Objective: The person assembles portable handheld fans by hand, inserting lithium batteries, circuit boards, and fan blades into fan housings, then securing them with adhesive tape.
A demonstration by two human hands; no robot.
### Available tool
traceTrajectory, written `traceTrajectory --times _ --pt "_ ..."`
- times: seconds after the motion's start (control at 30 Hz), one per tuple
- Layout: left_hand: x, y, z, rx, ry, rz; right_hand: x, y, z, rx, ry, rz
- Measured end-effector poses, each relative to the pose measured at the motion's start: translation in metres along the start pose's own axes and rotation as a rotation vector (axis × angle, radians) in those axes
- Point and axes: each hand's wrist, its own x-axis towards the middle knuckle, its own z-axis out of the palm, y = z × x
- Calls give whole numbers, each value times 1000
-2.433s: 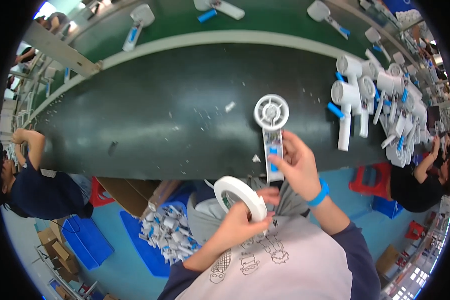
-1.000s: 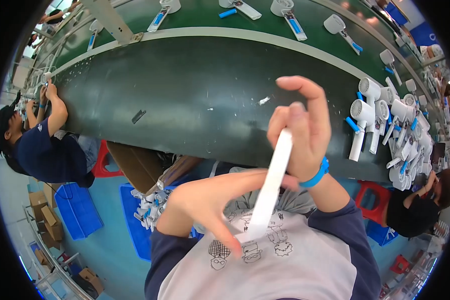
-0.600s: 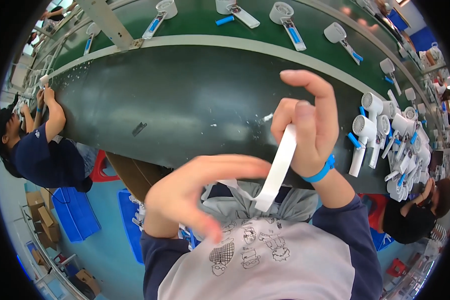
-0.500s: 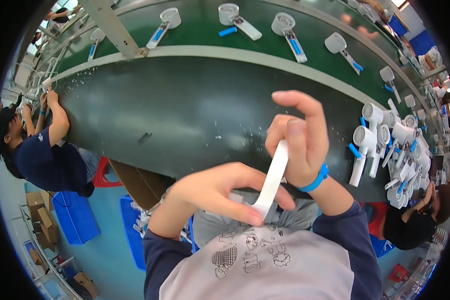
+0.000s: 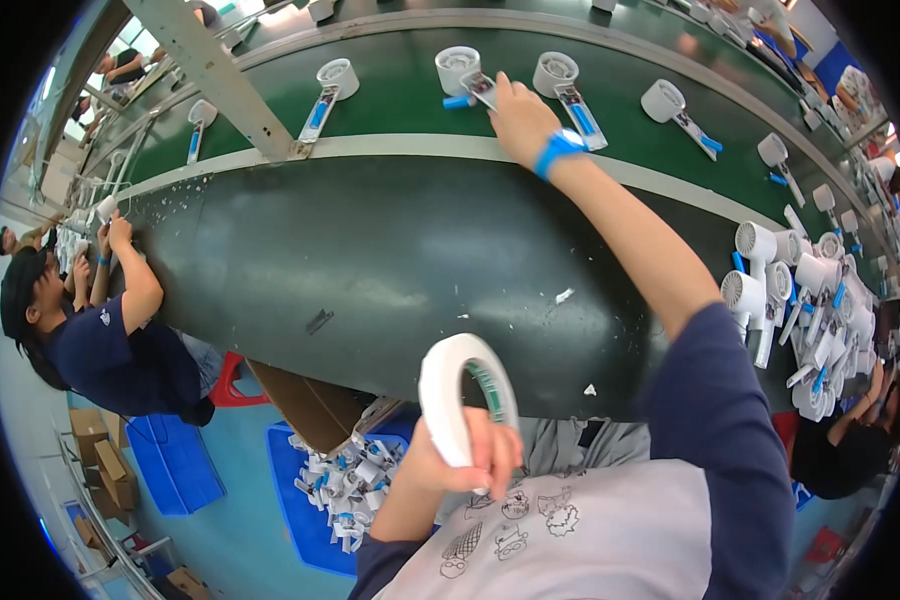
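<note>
A roll of white tape [image 5: 442, 400] is held by my left hand [image 5: 485, 455], fingers closed round its lower rim, in front of my shirt. My right hand [image 5: 526, 122] stretches across the dark work table to the green conveyor. Its fingers close on the handle end of a white handheld fan [image 5: 458, 68], partly hiding that handle. A blue cylinder [image 5: 458, 102] lies beside this fan. Just right of my hand lies another white fan [image 5: 556, 72] with a blue cylinder in its open handle.
Several more fans lie along the conveyor [image 5: 400, 105]. A heap of white fans [image 5: 820, 300] covers the table's right end. A metal post [image 5: 215, 80] rises at left. Below stands a blue bin [image 5: 295, 500] of white parts. A co-worker [image 5: 120, 340] sits at left.
My right hand has left the tape near my left hand and reached forward to a fan on the conveyor. The left hand now holds the tape roll upright, lower down.
</note>
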Motion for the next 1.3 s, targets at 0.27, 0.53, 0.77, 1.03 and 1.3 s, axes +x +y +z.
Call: traceTrajectory --times 0.27,0.53,0.77,1.03,1.3 --pt "-30 -15 17 -87 114 -47 -236 -37 -170 330 -441 118" --pt "-21 -32 59 210 425 -333 -273 -45 -188 36 -167 -346" --pt "-3 -34 65 348 471 -404 -290 -25 -162 465 14 -509" --pt "25 -42 65 466 450 -507 -313 -43 -170 719 -9 -240" --pt "22 -38 65 642 478 -757 -322 -41 -173 1167 -178 185"
